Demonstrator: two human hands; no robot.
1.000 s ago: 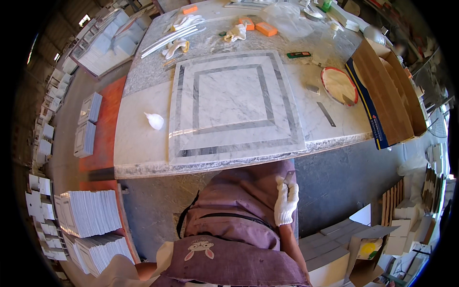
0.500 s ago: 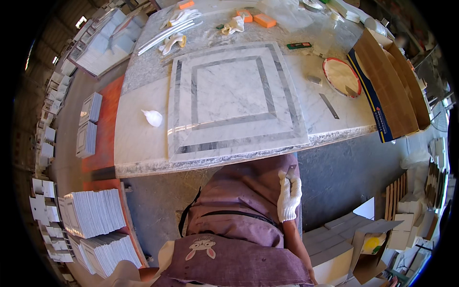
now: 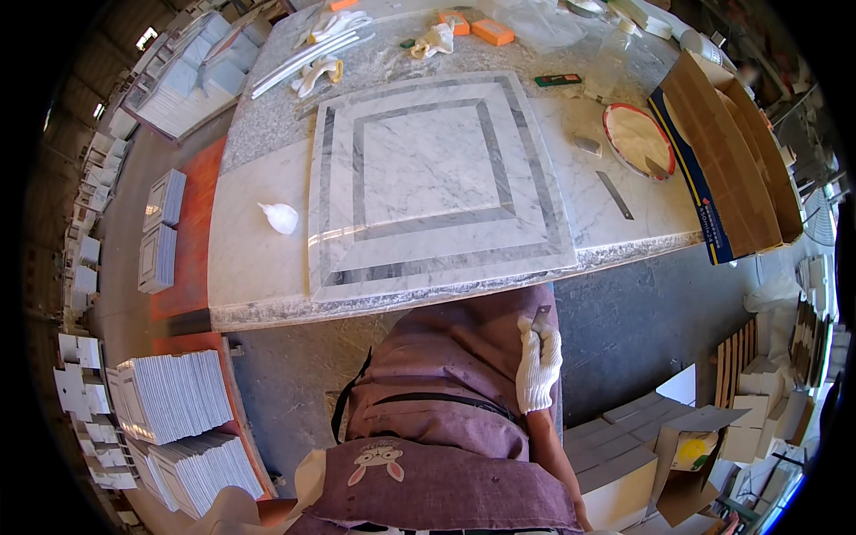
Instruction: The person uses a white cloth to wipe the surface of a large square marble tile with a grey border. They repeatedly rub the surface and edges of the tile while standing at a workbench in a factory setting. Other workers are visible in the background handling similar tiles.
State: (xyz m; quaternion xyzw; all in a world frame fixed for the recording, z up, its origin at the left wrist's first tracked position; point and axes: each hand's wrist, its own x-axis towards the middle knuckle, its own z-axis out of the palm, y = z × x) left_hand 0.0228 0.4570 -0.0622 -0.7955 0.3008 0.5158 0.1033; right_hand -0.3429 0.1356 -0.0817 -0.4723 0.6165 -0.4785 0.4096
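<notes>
My right hand, in a white knit glove, rests against my purple apron below the table edge. Its fingers are closed on a small flat metal blade that pokes out past the fingertips. My left hand is out of sight; only a pale sleeve shows on that side. In front of me lies a square marble panel with grey inlaid borders. To its left sits a crumpled white wad. On its right are a thin metal strip and a red-rimmed round dish with pale paste and a blade in it.
A long cardboard box stands at the table's right edge. Gloves, orange boxes, white strips and a clear bottle lie toward the back. Stacked panels stand low left, grey cartons low right.
The view has shifted very slightly, so the table and panel appear a little further left. My right hand stays in place with the blade.
</notes>
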